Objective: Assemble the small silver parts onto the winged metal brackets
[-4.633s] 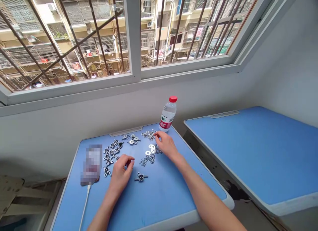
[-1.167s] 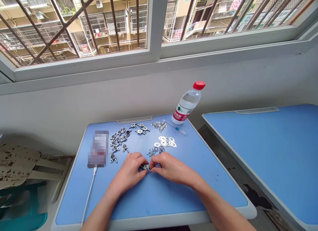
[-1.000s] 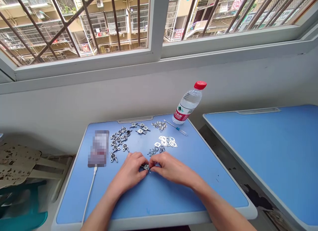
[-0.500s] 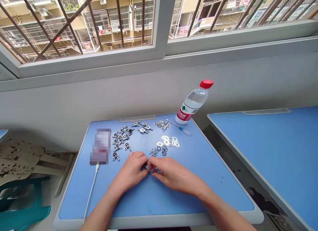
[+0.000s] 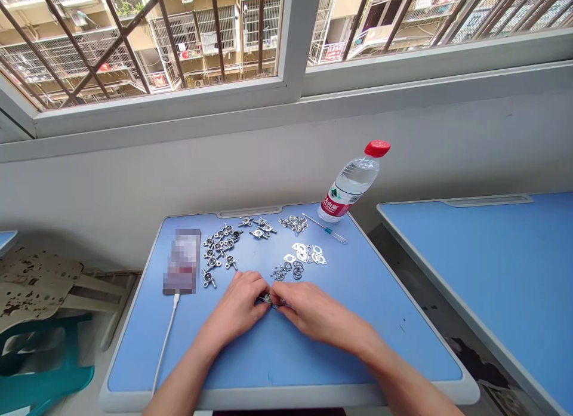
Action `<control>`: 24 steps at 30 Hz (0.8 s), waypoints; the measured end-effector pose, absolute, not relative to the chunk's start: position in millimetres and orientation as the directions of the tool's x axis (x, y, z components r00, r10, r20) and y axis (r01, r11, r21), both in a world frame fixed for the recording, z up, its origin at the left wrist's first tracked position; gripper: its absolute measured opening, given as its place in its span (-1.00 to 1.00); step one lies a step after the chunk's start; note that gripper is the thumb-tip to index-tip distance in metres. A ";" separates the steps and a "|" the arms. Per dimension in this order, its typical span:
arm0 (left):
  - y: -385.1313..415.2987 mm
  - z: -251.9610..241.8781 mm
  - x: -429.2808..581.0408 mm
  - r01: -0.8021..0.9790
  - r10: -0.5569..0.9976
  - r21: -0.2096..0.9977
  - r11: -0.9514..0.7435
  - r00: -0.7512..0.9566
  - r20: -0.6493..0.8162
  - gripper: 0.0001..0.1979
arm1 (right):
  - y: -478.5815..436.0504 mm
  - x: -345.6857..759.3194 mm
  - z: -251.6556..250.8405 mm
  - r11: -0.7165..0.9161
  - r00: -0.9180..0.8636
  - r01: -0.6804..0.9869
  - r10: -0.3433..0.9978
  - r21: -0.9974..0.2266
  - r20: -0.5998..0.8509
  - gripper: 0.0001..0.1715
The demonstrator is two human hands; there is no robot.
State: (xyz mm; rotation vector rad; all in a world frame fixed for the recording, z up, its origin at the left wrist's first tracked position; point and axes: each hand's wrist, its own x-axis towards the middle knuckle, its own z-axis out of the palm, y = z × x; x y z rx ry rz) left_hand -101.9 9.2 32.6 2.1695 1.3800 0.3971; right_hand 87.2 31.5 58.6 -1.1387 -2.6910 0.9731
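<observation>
Both hands meet over the middle of a small blue desk (image 5: 313, 362). My left hand (image 5: 239, 305) and my right hand (image 5: 308, 311) pinch one small silver metal fitting (image 5: 267, 298) between their fingertips, low over the desktop. Beyond them lie a group of similar cross-shaped metal fittings (image 5: 219, 252), a heap of small rings (image 5: 289, 271), flat metal plates (image 5: 308, 253) and a pile of tiny screws (image 5: 294, 223). A thin screwdriver (image 5: 326, 229) lies near the far right corner.
A water bottle with a red cap (image 5: 356, 180) stands at the desk's far right corner. A phone (image 5: 181, 261) with a white cable (image 5: 165, 341) lies on the left. A second blue desk (image 5: 492, 261) is to the right, a worn chair (image 5: 40, 290) to the left.
My right hand came back from the far screw pile and joined the left on the fitting. Over the last second the hands stay together, with small finger shifts; the camera drifted slightly.
</observation>
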 end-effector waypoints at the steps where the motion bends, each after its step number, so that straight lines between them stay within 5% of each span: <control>1: 9.3 32.7 -102.1 0.743 0.900 0.579 -0.335 0.435 -0.038 -0.84 | 31.6 87.8 58.9 0.523 -0.724 0.624 0.665 -0.580 -0.180 -0.79; 16: 8.1 33.7 -101.2 0.742 0.890 0.570 -0.353 0.453 -0.040 -0.83 | 39.5 81.0 48.8 0.401 -0.630 0.587 0.771 -0.704 -0.086 -0.79; 24: 6.8 39.5 -99.6 0.749 0.907 0.583 -0.313 0.419 -0.051 -0.86 | 42.7 88.7 55.7 0.367 -0.582 0.664 0.801 -0.651 -0.142 -0.85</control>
